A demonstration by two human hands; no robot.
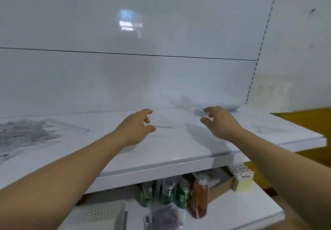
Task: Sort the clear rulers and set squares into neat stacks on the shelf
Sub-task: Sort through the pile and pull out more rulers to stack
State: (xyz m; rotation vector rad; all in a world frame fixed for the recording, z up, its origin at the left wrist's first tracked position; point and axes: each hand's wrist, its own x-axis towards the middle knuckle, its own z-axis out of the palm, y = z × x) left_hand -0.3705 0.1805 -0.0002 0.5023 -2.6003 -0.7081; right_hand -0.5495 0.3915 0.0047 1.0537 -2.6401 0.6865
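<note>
My left hand (138,127) hovers over the middle of the white shelf (179,151) and pinches the end of a clear set square (163,127); its printed scale runs right from my thumb. My right hand (218,122) is raised to the right of it, with thumb and fingers curled round the edge of a clear ruler (199,112) with dark print. A heap of clear rulers and set squares (26,134) lies at the shelf's left end. One clear set square (268,129) lies alone at the right. More clear pieces (211,103) lie against the back wall, blurred.
The shelf's back is a glossy white panel (161,77). On the lower shelf stand green bottles (181,195), an orange bottle (199,197), a cardboard box (222,185), a white perforated basket (100,215) and a small yellow box (243,181).
</note>
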